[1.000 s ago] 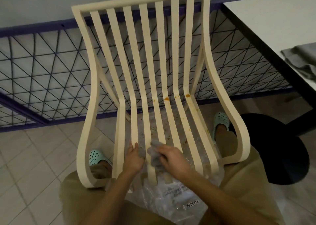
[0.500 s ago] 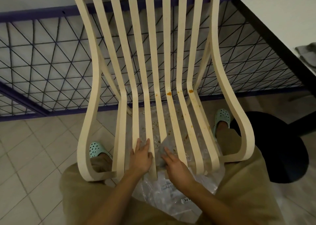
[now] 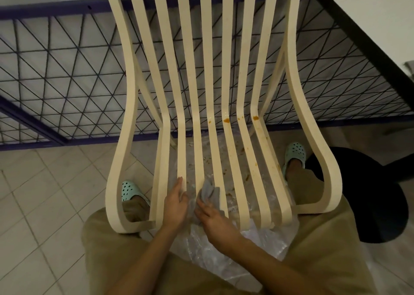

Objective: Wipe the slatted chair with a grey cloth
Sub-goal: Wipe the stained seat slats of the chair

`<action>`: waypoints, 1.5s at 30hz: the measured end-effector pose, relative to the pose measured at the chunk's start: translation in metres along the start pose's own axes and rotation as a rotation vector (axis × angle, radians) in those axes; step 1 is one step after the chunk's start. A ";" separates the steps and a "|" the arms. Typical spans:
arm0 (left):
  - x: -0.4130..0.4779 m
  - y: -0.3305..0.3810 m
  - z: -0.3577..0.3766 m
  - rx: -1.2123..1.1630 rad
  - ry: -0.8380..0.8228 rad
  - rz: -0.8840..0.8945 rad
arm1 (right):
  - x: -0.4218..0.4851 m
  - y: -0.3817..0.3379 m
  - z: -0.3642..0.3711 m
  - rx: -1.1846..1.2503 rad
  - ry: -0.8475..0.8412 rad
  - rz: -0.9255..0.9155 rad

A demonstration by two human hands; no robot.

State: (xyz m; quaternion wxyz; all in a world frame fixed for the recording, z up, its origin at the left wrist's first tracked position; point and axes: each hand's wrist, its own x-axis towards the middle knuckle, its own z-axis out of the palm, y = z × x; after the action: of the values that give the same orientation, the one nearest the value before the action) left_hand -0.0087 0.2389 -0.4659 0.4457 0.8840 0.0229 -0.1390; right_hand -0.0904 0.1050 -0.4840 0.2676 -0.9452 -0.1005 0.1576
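The slatted chair (image 3: pixel 132 86) is being cut off at top. Right hand (image 3: pixel 215 223) is clutching one grey cloth (image 3: pixel 210 192); left hand (image 3: pixel 175 205) is lying flat.

The slatted chair (image 3: pixel 228 48) has a smooth, matt cream finish. The grey cloth (image 3: pixel 209 192) is soft, crumpled fabric. The plastic sheet (image 3: pixel 224 250) underneath looks clear, glossy and crinkled.

Cream slatted wooden chair (image 3: pixel 186 70) faces the seated person, front seat edge at the khaki-clad lap, with a crinkled clear plastic sheet (image 3: pixel 224 250) beneath the slats. Right-hand grip (image 3: pixel 216 221) holds a crumpled grey cloth (image 3: pixel 210 192) against a middle seat slat; left-hand grip (image 3: pixel 177 205) lies flat, fingers straight, on the slat just beside. Orange-brown stains (image 3: pixel 226 120) at the seat-back bend, specks trailing down the right-side slats.
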 end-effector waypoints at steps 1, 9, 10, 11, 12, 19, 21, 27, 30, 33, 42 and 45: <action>0.000 -0.001 0.000 0.024 0.001 0.005 | 0.003 -0.001 -0.001 -0.003 -0.014 0.003; 0.008 0.003 -0.010 0.069 -0.058 -0.045 | 0.050 -0.014 -0.026 0.125 -0.036 0.023; 0.008 0.005 -0.013 0.030 -0.059 -0.058 | 0.054 -0.019 -0.033 0.212 -0.006 0.080; 0.008 0.007 -0.016 -0.027 -0.051 -0.079 | 0.056 -0.024 -0.043 0.299 0.041 0.136; 0.007 0.009 -0.020 -0.111 -0.036 -0.108 | 0.055 -0.029 -0.054 0.396 0.101 0.150; -0.017 0.036 -0.029 -0.702 -0.184 -0.373 | 0.050 -0.032 -0.068 0.762 0.335 0.259; -0.022 0.035 -0.028 -0.664 -0.268 -0.329 | 0.051 -0.025 -0.068 0.781 0.377 0.285; -0.014 0.029 -0.031 -0.451 -0.204 -0.198 | 0.046 -0.011 -0.078 0.879 0.245 0.323; -0.009 0.022 -0.033 -0.472 -0.201 -0.224 | 0.038 -0.008 -0.081 0.879 0.100 0.311; -0.009 0.015 -0.028 -0.502 -0.191 -0.303 | 0.034 -0.005 -0.085 0.829 -0.013 0.296; -0.020 -0.004 -0.026 -0.625 -0.310 -0.353 | 0.017 0.005 -0.077 0.945 0.004 0.411; -0.018 0.000 -0.027 -0.643 -0.326 -0.318 | 0.015 0.000 -0.077 0.954 -0.049 0.377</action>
State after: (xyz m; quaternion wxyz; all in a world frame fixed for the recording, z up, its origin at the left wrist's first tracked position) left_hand -0.0202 0.2618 -0.4458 0.6707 0.6510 0.1311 -0.3305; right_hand -0.0492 0.0725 -0.4261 0.6338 -0.7155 0.1486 0.2537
